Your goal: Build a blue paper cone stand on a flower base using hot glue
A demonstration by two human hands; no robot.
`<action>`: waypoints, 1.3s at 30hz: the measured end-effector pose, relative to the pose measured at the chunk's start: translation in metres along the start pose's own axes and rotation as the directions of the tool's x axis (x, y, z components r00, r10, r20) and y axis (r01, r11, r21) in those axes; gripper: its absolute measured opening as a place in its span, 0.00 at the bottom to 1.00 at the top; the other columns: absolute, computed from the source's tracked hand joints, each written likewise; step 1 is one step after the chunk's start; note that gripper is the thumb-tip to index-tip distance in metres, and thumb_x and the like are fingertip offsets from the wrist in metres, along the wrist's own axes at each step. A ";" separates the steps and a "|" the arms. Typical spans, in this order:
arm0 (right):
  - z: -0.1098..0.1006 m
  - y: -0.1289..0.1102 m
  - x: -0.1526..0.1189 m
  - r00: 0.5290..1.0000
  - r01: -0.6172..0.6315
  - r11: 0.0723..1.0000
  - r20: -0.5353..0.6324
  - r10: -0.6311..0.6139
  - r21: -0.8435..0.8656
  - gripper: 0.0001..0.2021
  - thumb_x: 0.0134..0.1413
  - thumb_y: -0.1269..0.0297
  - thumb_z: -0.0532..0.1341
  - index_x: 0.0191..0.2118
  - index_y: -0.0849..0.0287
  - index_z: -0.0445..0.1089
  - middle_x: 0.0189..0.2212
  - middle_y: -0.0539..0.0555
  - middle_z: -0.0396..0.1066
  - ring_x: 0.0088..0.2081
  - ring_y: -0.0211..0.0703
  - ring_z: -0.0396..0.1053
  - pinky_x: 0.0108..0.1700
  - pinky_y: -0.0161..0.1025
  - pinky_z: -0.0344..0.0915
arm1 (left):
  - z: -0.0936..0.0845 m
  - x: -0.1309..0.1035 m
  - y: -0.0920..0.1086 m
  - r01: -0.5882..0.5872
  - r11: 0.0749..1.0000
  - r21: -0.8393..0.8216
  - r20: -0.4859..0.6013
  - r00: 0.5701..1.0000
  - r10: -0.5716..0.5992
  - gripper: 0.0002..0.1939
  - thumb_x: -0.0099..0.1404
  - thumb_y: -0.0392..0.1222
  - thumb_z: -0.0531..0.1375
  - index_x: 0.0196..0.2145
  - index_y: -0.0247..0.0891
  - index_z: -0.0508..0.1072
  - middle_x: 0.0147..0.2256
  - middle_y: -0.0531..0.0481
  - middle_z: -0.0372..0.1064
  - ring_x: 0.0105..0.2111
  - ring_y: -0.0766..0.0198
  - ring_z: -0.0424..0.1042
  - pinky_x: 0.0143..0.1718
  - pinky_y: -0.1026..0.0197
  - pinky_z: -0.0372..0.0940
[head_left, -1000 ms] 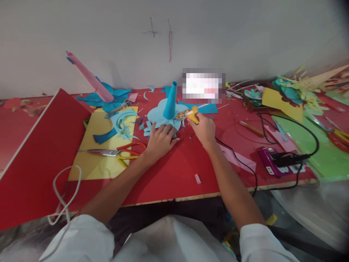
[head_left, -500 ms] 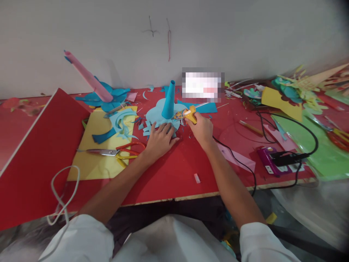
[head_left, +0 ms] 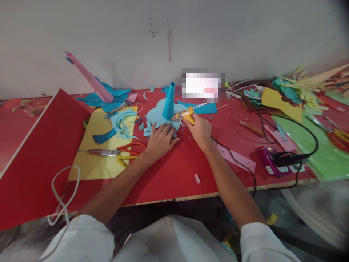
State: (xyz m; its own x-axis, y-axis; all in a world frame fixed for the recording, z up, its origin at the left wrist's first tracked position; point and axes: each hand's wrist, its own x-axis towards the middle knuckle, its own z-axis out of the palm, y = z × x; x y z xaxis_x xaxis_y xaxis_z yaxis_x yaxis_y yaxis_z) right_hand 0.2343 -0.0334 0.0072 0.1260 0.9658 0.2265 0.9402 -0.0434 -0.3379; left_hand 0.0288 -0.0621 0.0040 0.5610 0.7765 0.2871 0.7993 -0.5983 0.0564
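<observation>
My right hand [head_left: 201,129] is closed round a yellow hot glue gun [head_left: 188,115], its nozzle end pointing left at the foot of a blue paper cone [head_left: 169,101]. The cone stands upright on a light blue cloud-shaped paper piece [head_left: 156,111]. With fingers spread, my left hand [head_left: 161,139] lies flat on the near edge of that piece, pressing it to the table. Whether the nozzle touches the cone I cannot tell. Blue paper scraps lie around both hands.
Scissors [head_left: 109,153] rest on yellow paper [head_left: 95,169] at left, beside a tilted red board [head_left: 40,156]. Behind them leans a pink paper tube [head_left: 87,74] on blue petals. A purple power socket [head_left: 268,160] with black cables sits right, near green sheets [head_left: 321,156].
My right hand and the glue gun have shifted slightly left, closer in along the cone's base. My left hand stays in place on the light blue paper.
</observation>
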 end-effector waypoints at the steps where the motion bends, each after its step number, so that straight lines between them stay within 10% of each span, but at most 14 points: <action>1: 0.000 0.000 0.000 1.000 0.003 1.000 -0.009 -0.003 0.008 0.21 0.70 0.45 0.59 0.52 0.58 0.74 0.41 0.63 0.81 0.37 0.52 0.75 0.35 0.40 0.51 | 0.000 0.000 0.000 0.001 1.000 0.000 -0.001 1.000 -0.001 0.20 0.77 0.52 0.55 0.57 0.40 0.74 0.63 0.36 0.70 0.63 0.43 0.68 0.69 0.31 0.49; 39: -0.001 0.004 0.001 1.000 0.002 1.000 -0.022 -0.002 0.010 0.22 0.71 0.46 0.57 0.53 0.59 0.74 0.41 0.64 0.81 0.39 0.55 0.75 0.37 0.41 0.55 | 0.001 0.000 -0.001 -0.002 1.000 -0.002 -0.001 1.000 0.002 0.19 0.76 0.52 0.55 0.57 0.41 0.74 0.62 0.37 0.70 0.62 0.42 0.68 0.68 0.29 0.51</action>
State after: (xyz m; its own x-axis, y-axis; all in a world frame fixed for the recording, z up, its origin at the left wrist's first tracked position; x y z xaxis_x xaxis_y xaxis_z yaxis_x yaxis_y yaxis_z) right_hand 0.2381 -0.0323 0.0068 0.1312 0.9601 0.2468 0.9372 -0.0390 -0.3466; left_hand 0.0285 -0.0610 0.0026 0.5626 0.7748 0.2885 0.7976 -0.6005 0.0573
